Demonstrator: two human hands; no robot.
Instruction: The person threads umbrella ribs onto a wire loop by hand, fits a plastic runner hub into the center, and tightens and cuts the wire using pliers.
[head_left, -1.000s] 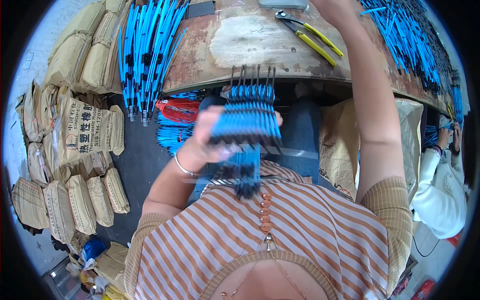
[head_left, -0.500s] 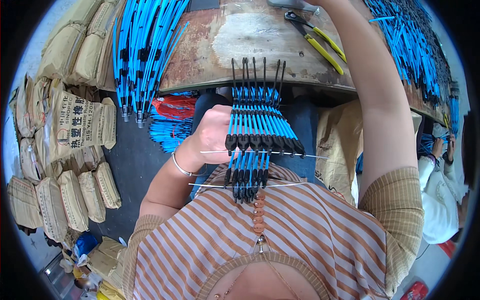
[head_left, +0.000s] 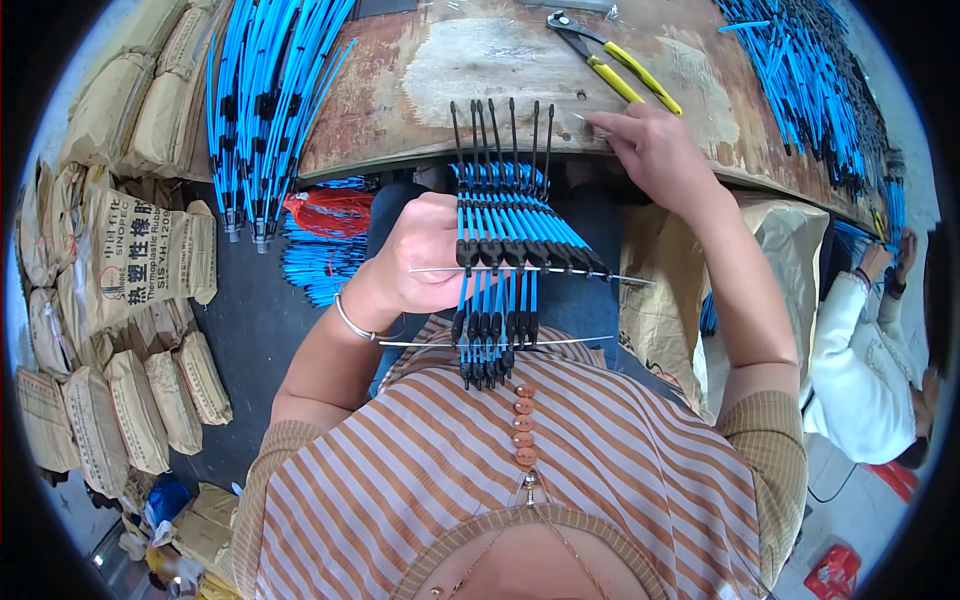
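Observation:
My left hand point(head_left: 425, 250) is closed around a fan of blue umbrella ribs point(head_left: 518, 222) with black joints, held above my lap. Their black tips point toward the table. One long thin metal wire point(head_left: 632, 279) crosses the upper row of joints, and a second wire point(head_left: 575, 341) crosses the lower row near my shirt. Over the table's near edge, my right hand point(head_left: 668, 160) pinches a short, thin pale pin or wire piece point(head_left: 579, 116) between thumb and forefinger. Just beyond that hand lie pliers point(head_left: 645, 78) with yellow handles.
The worn wooden table point(head_left: 380, 110) bears bunches of blue ribs at its left point(head_left: 262, 110) and right point(head_left: 800, 90). Below the edge are a red bundle point(head_left: 330, 212) and more blue rods point(head_left: 318, 265). Paper sacks point(head_left: 135, 410) stack at left; a co-worker point(head_left: 865, 360) sits at right.
My right hand has come back from the table's far side to its near edge, pinching the small thin piece. My left hand still holds the ribs; the view has shifted slightly.

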